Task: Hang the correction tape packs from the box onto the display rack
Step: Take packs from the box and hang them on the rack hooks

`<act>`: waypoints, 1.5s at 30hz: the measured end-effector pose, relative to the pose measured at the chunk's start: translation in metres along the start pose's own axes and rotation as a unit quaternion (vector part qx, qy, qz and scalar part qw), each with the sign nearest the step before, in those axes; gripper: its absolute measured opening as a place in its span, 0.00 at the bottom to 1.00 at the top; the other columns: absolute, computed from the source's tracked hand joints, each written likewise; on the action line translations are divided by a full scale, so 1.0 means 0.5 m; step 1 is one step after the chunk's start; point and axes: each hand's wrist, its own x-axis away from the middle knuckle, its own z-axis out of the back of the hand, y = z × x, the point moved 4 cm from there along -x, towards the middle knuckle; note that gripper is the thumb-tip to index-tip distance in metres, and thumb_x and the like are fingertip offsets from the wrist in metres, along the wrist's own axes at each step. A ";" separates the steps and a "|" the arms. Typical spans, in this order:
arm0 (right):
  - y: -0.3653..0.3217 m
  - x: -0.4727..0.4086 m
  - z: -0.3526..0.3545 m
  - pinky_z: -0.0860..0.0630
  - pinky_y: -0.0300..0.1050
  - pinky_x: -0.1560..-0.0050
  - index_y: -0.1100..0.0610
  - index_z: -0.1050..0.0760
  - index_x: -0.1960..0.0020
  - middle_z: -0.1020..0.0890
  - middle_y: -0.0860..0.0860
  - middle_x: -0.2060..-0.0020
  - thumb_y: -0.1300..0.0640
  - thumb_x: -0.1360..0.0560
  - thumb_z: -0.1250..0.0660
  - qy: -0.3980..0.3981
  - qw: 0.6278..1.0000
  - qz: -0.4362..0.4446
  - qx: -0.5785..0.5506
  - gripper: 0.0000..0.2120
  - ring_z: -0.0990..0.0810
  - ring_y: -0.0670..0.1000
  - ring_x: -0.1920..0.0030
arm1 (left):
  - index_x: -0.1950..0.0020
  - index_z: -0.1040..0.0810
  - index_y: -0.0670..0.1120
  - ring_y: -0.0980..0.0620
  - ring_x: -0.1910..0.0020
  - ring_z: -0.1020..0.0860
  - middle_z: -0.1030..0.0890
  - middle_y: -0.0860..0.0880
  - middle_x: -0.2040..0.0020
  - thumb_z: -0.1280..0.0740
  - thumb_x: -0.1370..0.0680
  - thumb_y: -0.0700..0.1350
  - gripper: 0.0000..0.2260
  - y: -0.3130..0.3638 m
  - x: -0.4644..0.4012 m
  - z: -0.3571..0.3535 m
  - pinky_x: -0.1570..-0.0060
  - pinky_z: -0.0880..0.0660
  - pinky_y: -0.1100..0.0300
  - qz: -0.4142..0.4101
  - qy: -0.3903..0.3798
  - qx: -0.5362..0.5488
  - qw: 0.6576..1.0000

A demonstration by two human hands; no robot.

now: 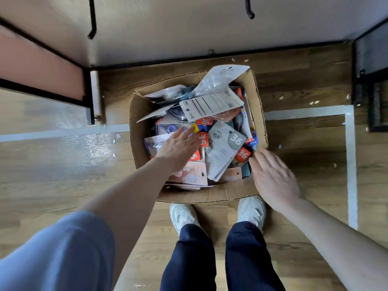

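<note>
the display rack (189,34) stands over the far side of the floor, its pale back panel bare, and the two black hooks (92,28) that show at the top edge carry nothing, so by the look of it no hanging has been done here yet. below it the cardboard box (210,195) sits on the wooden floor between the rack's foot and the person's white shoes, heaped to the brim with correction tape packs (225,143), so nearly all the work looks to be left. the left hand (178,149) lies flat on the packs by the box's left wall, fingers straight and together, holding nothing. the right hand (273,177) hovers at the near right corner, fingers spread loosely, empty.
</note>
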 end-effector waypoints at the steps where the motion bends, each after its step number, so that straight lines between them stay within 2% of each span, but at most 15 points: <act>1: -0.004 0.002 -0.003 0.35 0.57 0.38 0.68 0.23 0.44 0.21 0.65 0.46 0.67 0.36 0.30 0.013 1.000 0.020 0.006 0.20 0.23 0.64 0.41 | 0.23 0.49 0.47 0.47 0.24 0.55 0.48 0.48 0.23 0.43 0.19 0.40 0.26 0.000 -0.001 -0.003 0.27 0.58 0.51 -0.007 0.007 -0.017 1.000; 3: -0.010 0.002 -0.007 0.37 0.57 0.36 0.68 0.22 0.45 0.21 0.64 0.46 0.68 0.35 0.32 0.030 0.999 0.030 0.004 0.18 0.23 0.63 0.41 | 0.25 0.44 0.46 0.45 0.25 0.51 0.43 0.46 0.25 0.42 0.20 0.39 0.24 0.003 0.000 -0.004 0.27 0.57 0.51 -0.020 0.022 -0.042 0.999; 6: -0.015 -0.007 -0.005 0.30 0.57 0.38 0.68 0.22 0.46 0.20 0.63 0.48 0.69 0.36 0.28 0.019 1.000 0.000 -0.021 0.17 0.22 0.63 0.42 | 0.31 0.34 0.45 0.44 0.28 0.45 0.37 0.46 0.29 0.41 0.21 0.38 0.18 0.007 0.002 0.004 0.27 0.55 0.52 -0.035 0.048 -0.057 0.997; 9: -0.024 -0.020 0.002 0.27 0.58 0.41 0.67 0.22 0.47 0.20 0.63 0.50 0.69 0.36 0.27 0.013 1.000 -0.008 -0.027 0.18 0.22 0.63 0.44 | 0.39 0.28 0.45 0.44 0.34 0.38 0.31 0.47 0.37 0.40 0.22 0.37 0.13 0.007 0.003 0.018 0.29 0.47 0.53 -0.049 0.056 -0.062 0.995; 14: -0.028 -0.045 0.008 0.25 0.56 0.43 0.66 0.23 0.46 0.20 0.62 0.49 0.68 0.35 0.29 -0.027 0.999 -0.029 -0.025 0.18 0.22 0.62 0.45 | 0.43 0.26 0.48 0.48 0.44 0.29 0.25 0.50 0.46 0.42 0.20 0.39 0.10 -0.016 0.014 0.010 0.48 0.32 0.57 -0.034 0.001 -0.015 0.999; 17: -0.028 -0.055 0.009 0.28 0.54 0.39 0.64 0.25 0.41 0.23 0.61 0.44 0.66 0.29 0.34 -0.037 0.998 -0.044 -0.020 0.16 0.25 0.61 0.41 | 0.44 0.26 0.49 0.48 0.48 0.26 0.24 0.50 0.50 0.41 0.20 0.42 0.08 -0.032 0.030 -0.007 0.58 0.33 0.58 -0.034 -0.008 0.026 0.999; 20: -0.028 -0.064 0.005 0.35 0.50 0.33 0.62 0.34 0.31 0.29 0.59 0.35 0.62 0.22 0.42 -0.050 0.998 -0.036 -0.012 0.20 0.31 0.58 0.34 | 0.43 0.25 0.48 0.46 0.50 0.26 0.23 0.48 0.51 0.41 0.20 0.42 0.08 -0.037 0.044 -0.012 0.59 0.34 0.56 -0.053 0.023 0.059 0.997; 22: -0.026 -0.070 0.003 0.36 0.48 0.32 0.61 0.39 0.29 0.32 0.58 0.33 0.60 0.21 0.43 -0.060 0.997 -0.037 -0.018 0.22 0.33 0.56 0.32 | 0.46 0.22 0.47 0.44 0.56 0.25 0.22 0.46 0.57 0.35 0.23 0.39 0.07 -0.038 0.051 -0.003 0.63 0.34 0.56 -0.068 0.082 0.091 0.990; 25: -0.027 -0.087 -0.002 0.36 0.48 0.31 0.60 0.42 0.27 0.34 0.57 0.31 0.58 0.21 0.42 -0.081 0.996 -0.031 -0.036 0.24 0.33 0.56 0.32 | 0.56 0.19 0.45 0.44 0.69 0.25 0.24 0.45 0.68 0.24 0.34 0.36 0.10 -0.046 0.054 0.000 0.72 0.31 0.58 -0.083 0.138 0.115 0.980; 29: -0.027 -0.130 -0.010 0.37 0.49 0.31 0.60 0.43 0.27 0.35 0.57 0.31 0.56 0.22 0.39 -0.089 0.991 -0.044 -0.087 0.27 0.35 0.56 0.31 | 0.59 0.20 0.44 0.44 0.74 0.25 0.26 0.45 0.72 0.21 0.40 0.35 0.14 -0.048 0.055 0.000 0.76 0.29 0.58 -0.107 0.160 0.141 0.971; 32: -0.032 -0.169 -0.009 0.35 0.51 0.34 0.59 0.41 0.28 0.32 0.56 0.33 0.55 0.24 0.37 -0.069 0.990 -0.063 -0.110 0.27 0.33 0.56 0.32 | 0.59 0.19 0.45 0.45 0.74 0.25 0.26 0.46 0.72 0.20 0.42 0.35 0.16 -0.046 0.056 -0.003 0.77 0.29 0.60 -0.111 0.173 0.141 0.968; 35: -0.044 -0.193 -0.001 0.31 0.51 0.43 0.58 0.38 0.31 0.28 0.57 0.39 0.55 0.24 0.35 -0.066 0.985 -0.082 -0.139 0.24 0.29 0.59 0.39 | 0.60 0.19 0.46 0.46 0.74 0.25 0.26 0.47 0.73 0.19 0.43 0.36 0.16 -0.046 0.057 -0.008 0.76 0.30 0.61 -0.111 0.183 0.144 0.966; 39: -0.052 -0.190 0.025 0.33 0.48 0.55 0.57 0.33 0.38 0.23 0.56 0.48 0.56 0.24 0.35 -0.022 0.989 -0.095 -0.115 0.16 0.24 0.59 0.48 | 0.61 0.21 0.45 0.45 0.73 0.25 0.26 0.46 0.72 0.20 0.42 0.36 0.15 -0.049 0.063 -0.010 0.76 0.28 0.58 -0.111 0.186 0.151 0.965; 43: -0.047 -0.168 0.049 0.34 0.45 0.64 0.48 0.40 0.29 0.26 0.52 0.60 0.59 0.22 0.39 -0.045 0.982 -0.074 -0.166 0.24 0.24 0.58 0.59 | 0.63 0.22 0.45 0.46 0.73 0.25 0.26 0.47 0.72 0.19 0.43 0.38 0.15 -0.056 0.076 0.005 0.77 0.26 0.58 -0.102 0.196 0.151 0.963; 45: -0.038 -0.158 0.065 0.35 0.44 0.65 0.45 0.37 0.30 0.26 0.52 0.62 0.60 0.21 0.42 -0.064 0.979 -0.066 -0.183 0.22 0.27 0.54 0.64 | 0.64 0.22 0.45 0.46 0.73 0.25 0.25 0.47 0.72 0.19 0.43 0.39 0.15 -0.064 0.083 0.010 0.78 0.27 0.59 -0.086 0.191 0.154 0.966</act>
